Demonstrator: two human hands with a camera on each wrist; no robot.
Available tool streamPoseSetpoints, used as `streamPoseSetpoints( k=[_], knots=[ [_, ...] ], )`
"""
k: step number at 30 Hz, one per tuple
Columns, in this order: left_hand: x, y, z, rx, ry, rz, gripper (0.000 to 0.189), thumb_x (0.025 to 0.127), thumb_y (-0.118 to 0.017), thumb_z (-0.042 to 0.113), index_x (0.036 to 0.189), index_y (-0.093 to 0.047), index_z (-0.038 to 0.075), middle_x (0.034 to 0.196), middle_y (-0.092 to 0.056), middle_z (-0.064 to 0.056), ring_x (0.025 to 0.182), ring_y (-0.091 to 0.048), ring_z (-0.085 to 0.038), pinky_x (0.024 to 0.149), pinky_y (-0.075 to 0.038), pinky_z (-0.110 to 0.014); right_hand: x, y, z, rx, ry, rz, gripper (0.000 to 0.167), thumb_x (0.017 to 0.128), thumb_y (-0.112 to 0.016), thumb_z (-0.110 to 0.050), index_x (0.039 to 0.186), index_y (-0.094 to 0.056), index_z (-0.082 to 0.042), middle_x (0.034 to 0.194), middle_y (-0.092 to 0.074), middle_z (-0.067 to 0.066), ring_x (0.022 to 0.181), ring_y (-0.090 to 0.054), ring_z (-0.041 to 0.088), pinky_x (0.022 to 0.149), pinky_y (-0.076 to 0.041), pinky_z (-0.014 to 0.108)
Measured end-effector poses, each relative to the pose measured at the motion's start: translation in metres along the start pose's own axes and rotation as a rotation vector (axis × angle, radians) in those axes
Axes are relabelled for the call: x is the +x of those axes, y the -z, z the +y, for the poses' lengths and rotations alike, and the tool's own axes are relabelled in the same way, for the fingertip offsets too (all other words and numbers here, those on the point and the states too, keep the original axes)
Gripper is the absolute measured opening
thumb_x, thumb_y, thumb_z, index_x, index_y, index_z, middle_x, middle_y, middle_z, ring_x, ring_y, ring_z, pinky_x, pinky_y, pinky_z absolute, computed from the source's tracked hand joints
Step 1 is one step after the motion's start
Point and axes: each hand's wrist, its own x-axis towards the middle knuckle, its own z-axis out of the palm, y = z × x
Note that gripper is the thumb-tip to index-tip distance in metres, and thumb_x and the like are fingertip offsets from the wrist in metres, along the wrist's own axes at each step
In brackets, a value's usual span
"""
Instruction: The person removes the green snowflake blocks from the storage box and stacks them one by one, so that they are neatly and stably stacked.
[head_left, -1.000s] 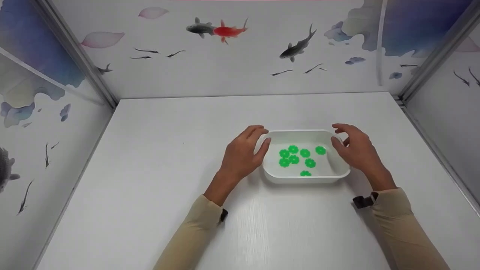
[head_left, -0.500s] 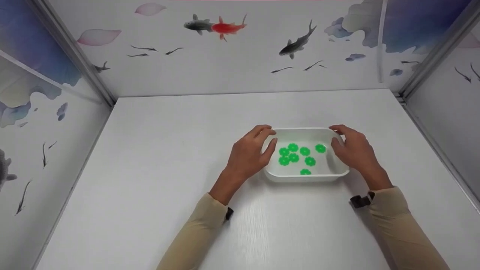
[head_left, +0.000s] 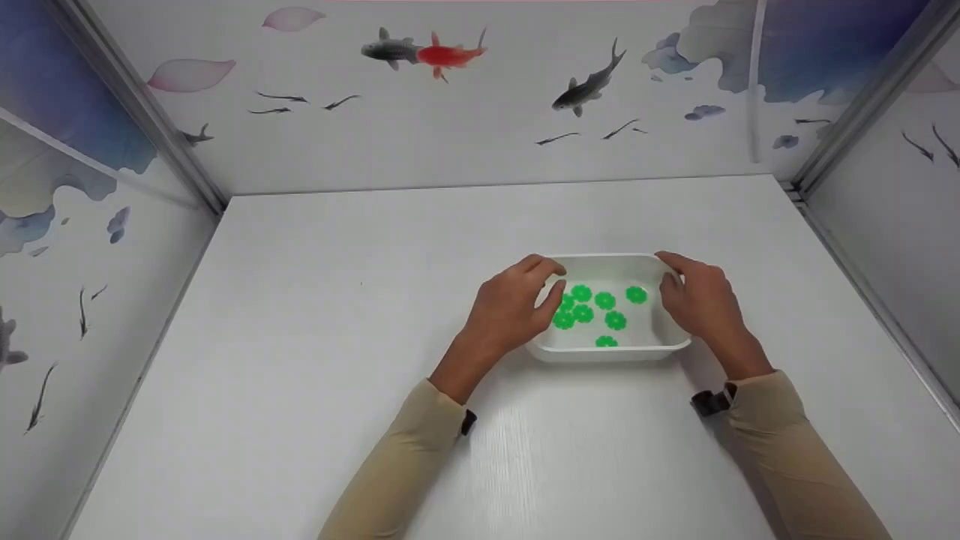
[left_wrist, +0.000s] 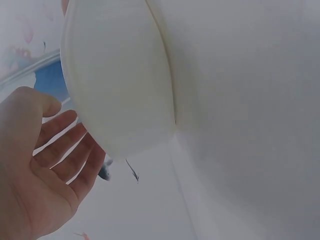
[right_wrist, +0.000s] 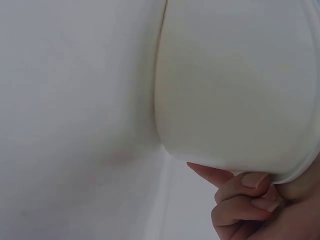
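Observation:
A white rectangular plastic tub (head_left: 607, 355) with rounded corners sits on the white table (head_left: 337, 300). Several green flower-shaped pieces (head_left: 604, 300) lie flat on its floor. At the tub's left end is my left hand (head_left: 510, 307), thumb apart from the loosely bent fingers. In the left wrist view those fingers (left_wrist: 65, 155) reach behind the tub's wall. My right hand (head_left: 701, 300) grips the tub's far right corner, thumb over the inside of the rim. The right wrist view shows its fingers (right_wrist: 240, 200) curled against the outer wall, under the rim.
A white back wall (head_left: 450, 142) printed with fish stands along the table's far edge. Similar printed panels close off both sides, with metal posts (head_left: 150, 112) at the corners. A dark strap (head_left: 709, 403) shows at the right cuff.
My left hand has moved right, over the tub's left rim, and now covers part of the green pieces. My right hand has closed in on the right rim. The tub stays on the table.

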Motion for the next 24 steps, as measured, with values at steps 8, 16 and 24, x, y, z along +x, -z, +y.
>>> streamPoseSetpoints(
  k=[8,16,24],
  knots=[
    [0.004,-0.006,0.005,-0.015,-0.012,-0.070,0.022,0.110,-0.063,0.026,0.125,-0.074,0.017,0.126,-0.077,-0.001,0.098,-0.077,-0.012,0.081,-0.063,-0.026,0.000,-0.003,-0.001,-0.002,0.006,0.027,0.047,0.110,-0.049,-0.011,0.156,-0.057,-0.004,0.149,-0.063,0.028,0.115,-0.065,0.038,0.096,-0.054,0.057],
    [0.007,-0.012,0.004,-0.035,-0.023,-0.106,0.018,0.109,-0.063,0.023,0.121,-0.076,0.017,0.114,-0.079,-0.002,0.097,-0.077,-0.012,0.079,-0.063,-0.026,-0.002,-0.002,-0.003,-0.011,-0.008,0.062,0.046,0.109,-0.050,-0.014,0.154,-0.062,-0.011,0.138,-0.071,0.026,0.099,-0.062,0.035,0.080,-0.052,0.048],
    [0.014,-0.017,0.007,-0.003,-0.003,-0.193,0.018,0.108,-0.063,0.023,0.120,-0.076,0.017,0.111,-0.080,0.001,0.097,-0.074,-0.012,0.080,-0.062,-0.028,-0.003,-0.001,-0.001,-0.071,-0.044,0.057,0.048,0.109,-0.049,-0.022,0.155,-0.061,-0.020,0.141,-0.071,0.023,0.086,-0.062,0.032,0.060,-0.042,0.035]
  ],
)
